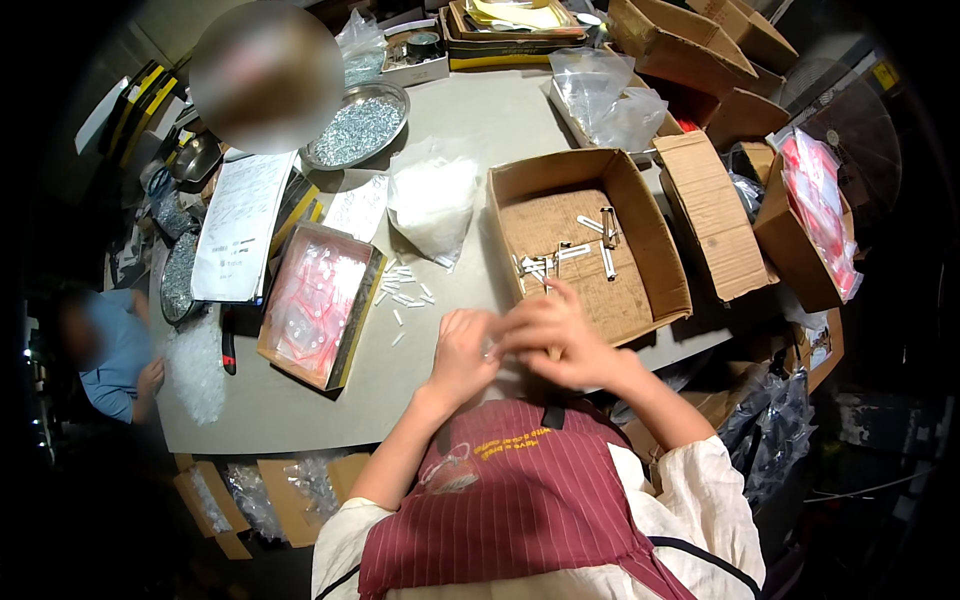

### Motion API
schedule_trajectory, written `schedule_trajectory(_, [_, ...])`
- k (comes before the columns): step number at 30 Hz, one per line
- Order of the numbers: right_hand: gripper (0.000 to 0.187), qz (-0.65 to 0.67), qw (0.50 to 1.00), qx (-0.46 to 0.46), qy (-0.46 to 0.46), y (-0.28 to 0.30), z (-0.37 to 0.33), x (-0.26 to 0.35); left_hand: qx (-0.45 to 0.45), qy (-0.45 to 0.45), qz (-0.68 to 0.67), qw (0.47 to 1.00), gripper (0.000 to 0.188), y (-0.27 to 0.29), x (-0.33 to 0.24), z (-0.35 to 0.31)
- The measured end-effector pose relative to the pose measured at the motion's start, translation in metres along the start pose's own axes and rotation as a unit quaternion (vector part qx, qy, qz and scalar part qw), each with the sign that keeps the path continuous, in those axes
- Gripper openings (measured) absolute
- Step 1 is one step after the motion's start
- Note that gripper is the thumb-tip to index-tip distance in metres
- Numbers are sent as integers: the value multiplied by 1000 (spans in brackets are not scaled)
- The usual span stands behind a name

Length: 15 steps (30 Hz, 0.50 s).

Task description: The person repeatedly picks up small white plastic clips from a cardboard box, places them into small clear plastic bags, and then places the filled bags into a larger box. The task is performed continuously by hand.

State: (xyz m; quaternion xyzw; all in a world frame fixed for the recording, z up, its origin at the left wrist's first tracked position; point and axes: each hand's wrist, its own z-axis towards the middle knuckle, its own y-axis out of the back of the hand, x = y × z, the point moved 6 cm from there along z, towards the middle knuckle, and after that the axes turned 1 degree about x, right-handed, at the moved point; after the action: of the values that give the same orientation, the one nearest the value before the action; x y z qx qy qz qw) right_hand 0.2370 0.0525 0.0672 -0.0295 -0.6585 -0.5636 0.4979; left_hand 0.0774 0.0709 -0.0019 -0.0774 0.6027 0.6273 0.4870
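Observation:
My left hand and my right hand meet in front of my apron, at the near edge of the table. The left fingers are curled and pressed together, and the right fingers bend in against them, slightly blurred. Whatever small thing lies between the fingertips is hidden. Just beyond my right hand stands an open cardboard box. Inside it lie several small white and metal clip-like pieces, some piled near its left wall. Left of my hands, small white strips are scattered on the table.
A carton holds red-and-clear plastic bags. Behind are a clear bag of white pieces, papers and a metal bowl of small shiny parts. Cardboard boxes crowd the right side. Another person is at the far left.

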Motion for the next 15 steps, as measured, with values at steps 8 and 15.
schedule_trajectory(8, [35, -315, 856, -50, -408, 83, -24, -227, -16, 127, -148, 981, 35, -8, -1, -12])
schedule_trajectory(15, [28, -248, 878, -130, -389, 101, -13, -210, -32, 201, -180, 962, 32, 0, 17, -29])
